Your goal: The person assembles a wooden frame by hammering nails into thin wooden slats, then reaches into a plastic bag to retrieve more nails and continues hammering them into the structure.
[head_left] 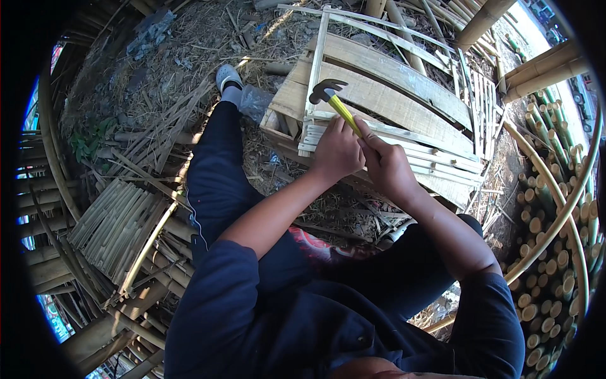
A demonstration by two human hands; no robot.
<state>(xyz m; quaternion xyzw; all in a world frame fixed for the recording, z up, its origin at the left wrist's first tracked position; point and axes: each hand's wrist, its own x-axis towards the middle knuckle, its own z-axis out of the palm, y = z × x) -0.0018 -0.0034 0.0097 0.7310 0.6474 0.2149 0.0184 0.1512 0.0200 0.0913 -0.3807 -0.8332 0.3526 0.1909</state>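
Observation:
A claw hammer (344,112) with a dark head and a yellow handle slants over a stack of wooden boards (379,88). My right hand (386,163) is closed round the lower part of its handle. Right beside it, my left hand (339,150) is closed at the near edge of the boards, over pale bamboo slats (435,163). What its fingers hold, if anything, is hidden. An upright strip (319,54) crosses the slats' left ends, and more thin strips form a frame that reaches past the far side of the boards.
Cut bamboo poles (546,278) are piled at the right, behind a bent cane. A bundle of split bamboo (120,224) lies at the left. My left leg (218,164) stretches forward beside the boards. Plastic scraps (151,31) and dry debris cover the ground.

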